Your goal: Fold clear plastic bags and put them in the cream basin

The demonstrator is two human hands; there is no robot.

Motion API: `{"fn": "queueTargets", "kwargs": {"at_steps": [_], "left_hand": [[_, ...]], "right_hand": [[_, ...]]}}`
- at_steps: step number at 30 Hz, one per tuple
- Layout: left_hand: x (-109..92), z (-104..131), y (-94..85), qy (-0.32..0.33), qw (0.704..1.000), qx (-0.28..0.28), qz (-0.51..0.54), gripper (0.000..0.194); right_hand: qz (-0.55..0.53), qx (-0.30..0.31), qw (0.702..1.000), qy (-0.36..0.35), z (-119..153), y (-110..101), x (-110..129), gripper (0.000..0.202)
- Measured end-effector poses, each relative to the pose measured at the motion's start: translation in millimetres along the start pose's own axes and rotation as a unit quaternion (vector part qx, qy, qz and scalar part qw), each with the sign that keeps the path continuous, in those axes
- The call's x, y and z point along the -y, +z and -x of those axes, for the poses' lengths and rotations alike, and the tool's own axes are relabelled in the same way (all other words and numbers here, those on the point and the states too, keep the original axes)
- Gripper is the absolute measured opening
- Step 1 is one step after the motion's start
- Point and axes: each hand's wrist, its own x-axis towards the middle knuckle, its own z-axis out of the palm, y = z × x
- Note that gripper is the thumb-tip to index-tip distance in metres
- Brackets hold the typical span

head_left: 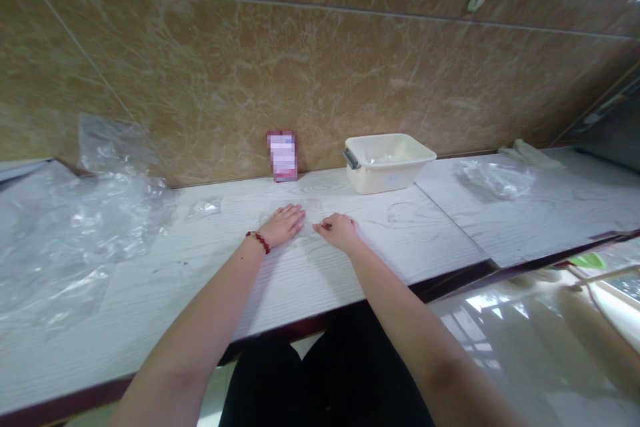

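A thin clear plastic bag (313,205) lies flat on the white wood-grain table (300,280), faint against its surface. My left hand (284,225) rests on the bag's left part, palm down with fingers stretched out, and a red bead bracelet (259,240) circles that wrist. Just to the right, my right hand (337,231) has thumb and fingertips pinched together at the bag's right edge. The bag's outline is hard to make out between the hands.
Against the tiled wall stand a propped phone (284,157) and a cream plastic tub (385,177) with a grey handle. Many clear bags (100,213) heap at left, near one small packet (206,207). More clear plastic (500,178) and a pale cloth (533,155) lie at right.
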Motion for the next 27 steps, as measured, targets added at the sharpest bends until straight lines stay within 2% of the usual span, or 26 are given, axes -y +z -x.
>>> {"fn": "queueTargets", "kwargs": {"at_steps": [7, 11, 14, 17, 19, 20, 21, 24, 27], "left_hand": [[2, 3, -1.2, -0.007, 1.0, 0.005, -0.008, 0.053], [-3, 3, 0.2, -0.01, 1.0, 0.005, -0.007, 0.054], [-2, 6, -8.2, -0.022, 1.0, -0.016, 0.0, 0.054], [12, 16, -29.3, -0.101, 0.991, -0.086, 0.016, 0.048], [27, 26, -44.7, -0.236, 0.963, -0.13, 0.03, 0.042], [34, 31, -50.5, -0.309, 0.942, -0.124, 0.047, 0.038], [40, 34, -54.5, -0.353, 0.927, -0.105, 0.075, 0.035], [51, 38, -54.5, -0.37, 0.919, -0.055, 0.124, 0.026], [50, 32, -45.0, -0.356, 0.922, -0.054, 0.143, 0.026]], "right_hand": [[-0.011, -0.016, 0.999, 0.036, 0, 1, 1, 0.043], [-0.031, -0.013, 0.999, 0.034, 0, -1, 1, 0.04], [-0.031, -0.013, 0.999, 0.033, 0, -1, 1, 0.04], [-0.022, -0.009, 0.999, 0.037, 1, -1, 3, 0.04], [-0.025, -0.012, 0.999, 0.04, 2, -2, 4, 0.037], [-0.029, -0.014, 0.999, 0.04, 2, -2, 4, 0.036], [-0.033, -0.014, 0.999, 0.039, 3, -2, 4, 0.034], [-0.037, -0.014, 0.999, 0.034, 3, -2, 4, 0.031], [-0.032, -0.016, 0.999, 0.032, 3, -2, 3, 0.031]]}}
